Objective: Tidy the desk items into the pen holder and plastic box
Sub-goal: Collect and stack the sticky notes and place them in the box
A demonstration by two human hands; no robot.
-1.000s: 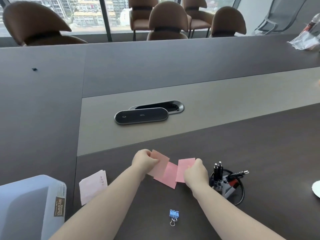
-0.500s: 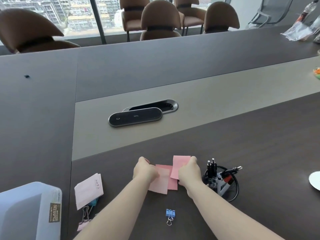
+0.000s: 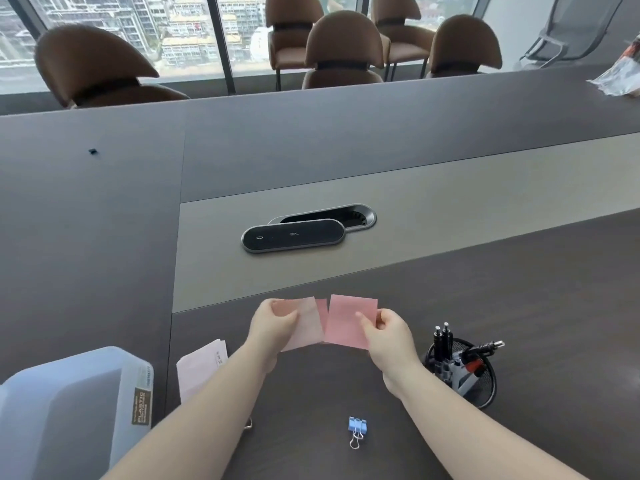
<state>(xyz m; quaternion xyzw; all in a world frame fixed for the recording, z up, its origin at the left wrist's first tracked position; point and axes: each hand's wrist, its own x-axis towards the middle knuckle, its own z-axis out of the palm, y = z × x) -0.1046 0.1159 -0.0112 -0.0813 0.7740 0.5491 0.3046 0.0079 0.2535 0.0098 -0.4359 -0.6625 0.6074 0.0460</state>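
Note:
Both hands hold pink sticky notes lifted off the dark desk. My left hand pinches a pale pink note and my right hand pinches a darker pink note; a third pink edge shows between them. A black mesh pen holder with pens and a grey object stands right of my right hand. The translucent plastic box sits at the lower left. A blue binder clip lies between my forearms. A stack of pale pink paper lies beside the box.
A black oval speaker device lies by a cable port in the table's beige middle strip. Brown chairs line the far side. A plastic bag rests at the far right. A metal clip peeks out under my left forearm.
The notes were gathered on the desk and are now lifted and fanned upright between both hands. The view has tilted up slightly.

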